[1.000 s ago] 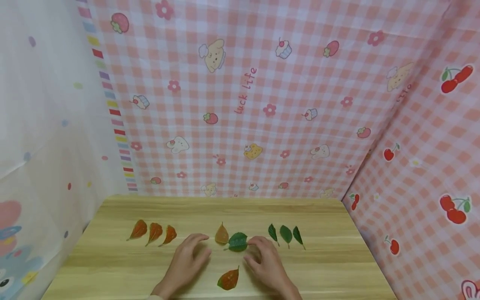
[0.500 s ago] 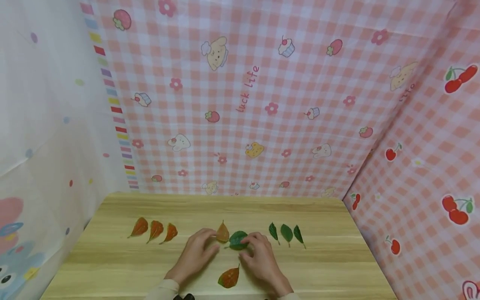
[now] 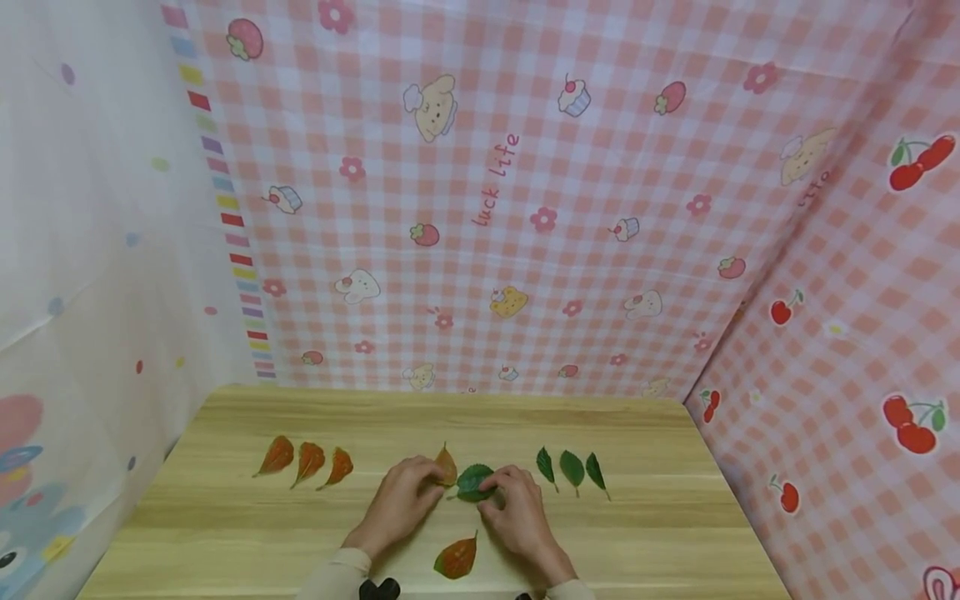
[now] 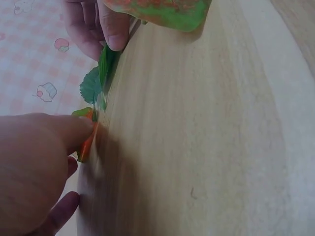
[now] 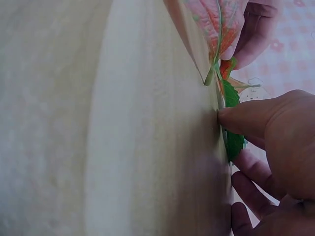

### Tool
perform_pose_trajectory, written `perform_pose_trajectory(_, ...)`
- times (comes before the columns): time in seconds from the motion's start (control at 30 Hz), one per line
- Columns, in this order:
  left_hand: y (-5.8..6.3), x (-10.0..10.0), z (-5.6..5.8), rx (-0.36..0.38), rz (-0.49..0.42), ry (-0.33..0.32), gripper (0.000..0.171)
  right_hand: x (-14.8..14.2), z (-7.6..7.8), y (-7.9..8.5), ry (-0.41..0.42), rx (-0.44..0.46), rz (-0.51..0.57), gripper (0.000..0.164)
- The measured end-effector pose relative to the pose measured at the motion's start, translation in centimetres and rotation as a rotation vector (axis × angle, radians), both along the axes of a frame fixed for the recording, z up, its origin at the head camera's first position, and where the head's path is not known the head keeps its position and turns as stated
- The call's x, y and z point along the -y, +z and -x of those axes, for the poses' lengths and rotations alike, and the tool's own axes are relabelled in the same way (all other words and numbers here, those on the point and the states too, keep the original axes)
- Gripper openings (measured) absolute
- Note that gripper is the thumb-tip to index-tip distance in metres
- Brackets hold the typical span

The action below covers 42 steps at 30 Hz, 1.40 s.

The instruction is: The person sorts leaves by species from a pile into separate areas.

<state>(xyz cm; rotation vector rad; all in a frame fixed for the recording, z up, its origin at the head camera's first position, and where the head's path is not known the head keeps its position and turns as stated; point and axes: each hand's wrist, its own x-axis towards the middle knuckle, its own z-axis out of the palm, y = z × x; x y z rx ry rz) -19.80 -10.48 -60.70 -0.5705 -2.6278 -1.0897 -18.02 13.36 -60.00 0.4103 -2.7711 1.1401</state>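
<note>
Near the middle of the table, a yellow-orange leaf (image 3: 447, 463) and a broad serrated green leaf (image 3: 471, 482) lie side by side. My left hand (image 3: 401, 504) holds the lower left edge of the yellow-orange leaf between thumb and fingers, covering part of it. From the other side, my right hand (image 3: 517, 512) pinches the right end of the green leaf; in the right wrist view its thumb (image 5: 241, 118) lies over that leaf's edge. Closer to me, between both wrists, is a red-brown leaf (image 3: 456, 557) with a green tip.
Three orange-red leaves (image 3: 308, 462) form a row on the left of the wooden table (image 3: 645, 542). Three narrower green leaves (image 3: 572, 469) line up on the right. Pink checked cloth (image 3: 465, 250) hangs behind the far edge, and more cloth encloses both sides.
My left hand has moved right, from beside the yellow-orange leaf onto its edge. My right hand has shifted slightly left, its fingers now further over the green leaf. The leaf rows stay put.
</note>
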Motion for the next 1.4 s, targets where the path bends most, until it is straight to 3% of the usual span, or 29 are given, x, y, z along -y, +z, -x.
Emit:
perform_pose_trajectory(0.43,0.0,0.0,-0.1,0.004,-0.007,0.041,0.012,0.2,0.1,-0.4,-0.014,-0.074,-0.002,0.015)
perform_pose_trajectory(0.63,-0.4,0.2,-0.2,0.013,-0.035,0.074,0.012,0.1,0.1,-0.3,-0.016,-0.014,-0.013,0.014)
perform_pose_trajectory(0.83,-0.2,0.4,-0.6,-0.012,-0.056,0.116,0.014,0.2,0.1,-0.2,-0.022,-0.013,-0.019,0.013)
perform_pose_trajectory(1.2,0.6,1.3,-1.4,-0.064,-0.161,0.156,0.015,0.3,0.2,-0.2,-0.036,-0.060,-0.026,0.015)
perform_pose_trajectory(1.4,1.0,1.9,-2.0,-0.053,-0.226,0.179,0.014,0.3,0.0,-0.2,-0.036,-0.031,-0.020,0.014)
